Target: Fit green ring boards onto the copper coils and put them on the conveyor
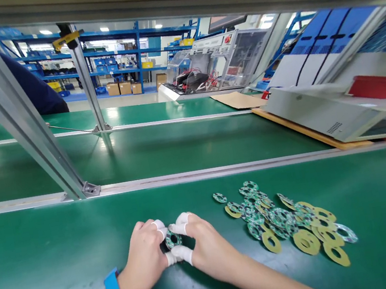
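A small ring-shaped circuit board [173,239], green with a dark centre hole, is held between my two hands just above the green bench top. My left hand [146,247], with a blue band on its wrist and white finger cots, pinches the board's left side. From the right, my right hand [206,241], also in white finger cots, closes on the opposite edge. Fingertips cover part of the board's rim. Right of my hands lies a loose pile of ring-shaped circuit boards [282,217], some green side up, others showing yellowish backs [306,242].
An aluminium rail [198,175] crosses behind the work surface, with a slanted post [23,104] at left. A grey machine [328,112] carrying a red object [380,85] stands at back right. Another person [26,88] is at far left. Blue shelves hold bins and boxes.
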The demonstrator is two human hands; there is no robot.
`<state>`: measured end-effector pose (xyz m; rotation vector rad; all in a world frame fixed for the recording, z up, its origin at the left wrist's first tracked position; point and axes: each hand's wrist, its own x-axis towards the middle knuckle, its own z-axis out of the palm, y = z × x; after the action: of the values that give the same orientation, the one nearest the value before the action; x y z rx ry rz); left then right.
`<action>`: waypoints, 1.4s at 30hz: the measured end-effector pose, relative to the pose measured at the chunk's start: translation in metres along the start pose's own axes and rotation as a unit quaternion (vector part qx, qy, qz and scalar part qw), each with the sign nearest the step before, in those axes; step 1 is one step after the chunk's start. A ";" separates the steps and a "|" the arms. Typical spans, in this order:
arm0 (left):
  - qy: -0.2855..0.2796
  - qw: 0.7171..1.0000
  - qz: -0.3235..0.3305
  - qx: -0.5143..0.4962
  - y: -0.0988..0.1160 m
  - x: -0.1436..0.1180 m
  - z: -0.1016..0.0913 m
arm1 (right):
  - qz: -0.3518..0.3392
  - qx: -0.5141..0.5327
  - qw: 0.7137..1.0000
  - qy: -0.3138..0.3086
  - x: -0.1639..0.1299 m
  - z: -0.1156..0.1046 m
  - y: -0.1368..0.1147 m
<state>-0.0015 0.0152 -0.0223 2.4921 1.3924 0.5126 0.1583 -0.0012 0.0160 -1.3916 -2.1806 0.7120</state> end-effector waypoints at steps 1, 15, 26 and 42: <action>-0.002 1.000 -0.002 0.002 0.000 0.000 0.000 | 0.001 -0.003 1.000 -0.006 0.001 -0.001 0.000; -0.008 1.000 0.010 0.006 0.001 0.001 -0.002 | 0.040 0.011 0.998 -0.042 0.004 -0.006 -0.002; -0.008 1.000 0.015 0.024 -0.001 -0.001 -0.003 | 0.040 -0.021 0.998 -0.047 0.005 -0.005 -0.001; -0.203 0.895 -0.092 -0.387 -0.010 0.015 -0.037 | 0.021 0.029 0.999 -0.031 0.002 -0.005 0.002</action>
<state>-0.0176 0.0342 0.0103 1.6756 0.9764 0.3729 0.1620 0.0026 0.0190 -1.4070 -2.1648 0.8375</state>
